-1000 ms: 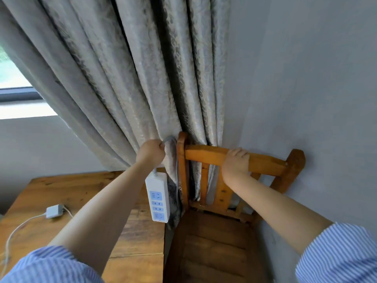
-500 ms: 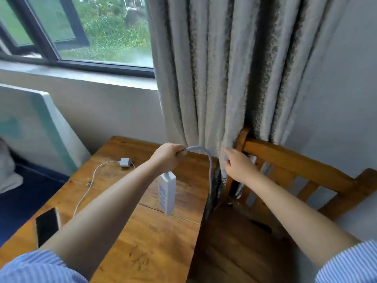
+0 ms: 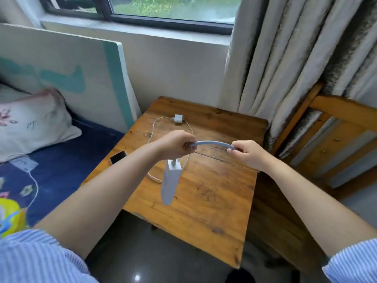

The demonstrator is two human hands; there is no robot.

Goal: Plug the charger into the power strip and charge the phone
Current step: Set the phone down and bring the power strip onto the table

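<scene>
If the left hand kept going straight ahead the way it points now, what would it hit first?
Probably the charger on the table beyond the left hand, which holds the power strip's cord; depth is unclear, so it might pass above it.

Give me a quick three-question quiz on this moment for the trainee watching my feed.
1. True or false: the power strip is lying flat on the wooden table.
2. Multiple choice: where is the charger? A) plugged into the strip B) on the table's far side C) in the right hand
3. Fill in: the left hand and right hand both grip the strip's thick ____.

Key
1. False; it hangs from the cord below the left hand, above the table.
2. B; its thin white cable loops across the tabletop.
3. Cord.
</scene>
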